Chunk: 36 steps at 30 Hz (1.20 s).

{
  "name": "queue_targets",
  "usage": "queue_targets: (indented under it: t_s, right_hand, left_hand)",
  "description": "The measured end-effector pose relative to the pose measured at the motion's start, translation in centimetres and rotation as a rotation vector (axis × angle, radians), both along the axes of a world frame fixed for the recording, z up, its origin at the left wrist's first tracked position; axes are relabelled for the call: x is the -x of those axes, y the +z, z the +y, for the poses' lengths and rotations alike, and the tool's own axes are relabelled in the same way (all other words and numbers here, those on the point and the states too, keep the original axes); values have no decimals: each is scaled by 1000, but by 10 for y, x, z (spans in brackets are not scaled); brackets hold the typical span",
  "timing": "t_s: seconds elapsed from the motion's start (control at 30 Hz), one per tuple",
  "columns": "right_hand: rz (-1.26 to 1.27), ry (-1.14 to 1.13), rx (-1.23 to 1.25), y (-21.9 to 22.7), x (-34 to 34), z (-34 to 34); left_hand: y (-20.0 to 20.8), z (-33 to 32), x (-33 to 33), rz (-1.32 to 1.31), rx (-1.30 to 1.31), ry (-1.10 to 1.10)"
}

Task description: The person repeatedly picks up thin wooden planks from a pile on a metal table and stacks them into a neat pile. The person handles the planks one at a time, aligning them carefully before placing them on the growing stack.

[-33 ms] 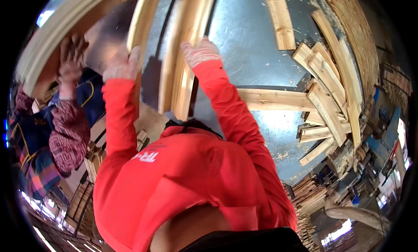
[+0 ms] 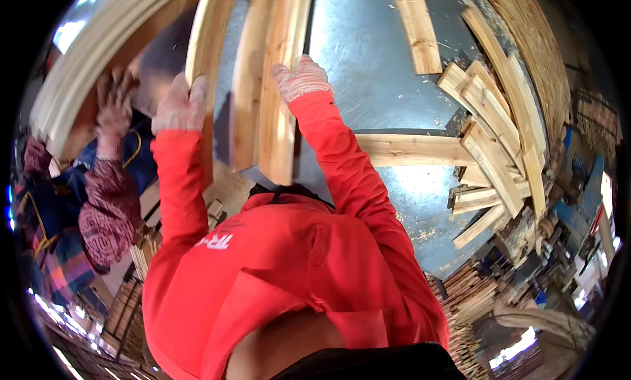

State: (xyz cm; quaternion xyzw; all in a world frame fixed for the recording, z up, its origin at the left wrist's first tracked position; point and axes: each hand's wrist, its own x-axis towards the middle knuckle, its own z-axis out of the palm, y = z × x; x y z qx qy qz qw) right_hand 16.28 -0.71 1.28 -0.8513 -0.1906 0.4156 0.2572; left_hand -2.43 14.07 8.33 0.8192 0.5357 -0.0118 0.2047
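Observation:
Both my hands wear pale work gloves below red sleeves. My left hand [image 2: 181, 105] is closed on a long wooden board [image 2: 211, 35], with the thumb at its right edge. My right hand [image 2: 302, 78] grips the right edge of another wooden board [image 2: 279, 127], whose near end points at my body. Between these two lies a third wooden board [image 2: 248, 111], close beside the one in my right hand and touched by neither hand. My fingertips are partly hidden by the gloves and the wood.
At the left, a co-worker's gloved hand [image 2: 115, 107] reaches beside a stack of long pale mouldings [image 2: 85, 71]. On the grey metal table [image 2: 368, 71], a crosswise board [image 2: 414, 150] and a lengthwise board [image 2: 419, 35] lie to my right. Several short offcuts [image 2: 490, 107] are heaped farther right.
The middle board has shifted left and stands farther from my left hand's board no longer; the dark gap there is narrower. The board in my right hand shows more of its face.

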Motion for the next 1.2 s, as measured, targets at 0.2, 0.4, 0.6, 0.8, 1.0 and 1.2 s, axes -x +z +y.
queue_targets:
  t_s: [0.2,0.4,0.6,0.8,1.0,1.2]
  right_hand:
    - [-92,-1,-73,2,-2,-48]
    - [-802,133,-105,-4,-103,-84]
    - [-538,23,304,-48,-243,-104]
    - [72,126,-206,-3,-114,-94]
    - [-44,572,-121,38,-192,-59]
    - [-1160,235,302,-43,-494,20]
  left_hand:
    - [-47,-68,-65,-21,241,-162]
    - [-128,-94,-90,-302,564,-61]
    - [-113,-85,-96,-515,832,192]
    - [-110,-72,-129,-655,843,167]
    - [-93,-88,-146,-430,670,77]
    - [-98,-88,-149,-478,599,92]
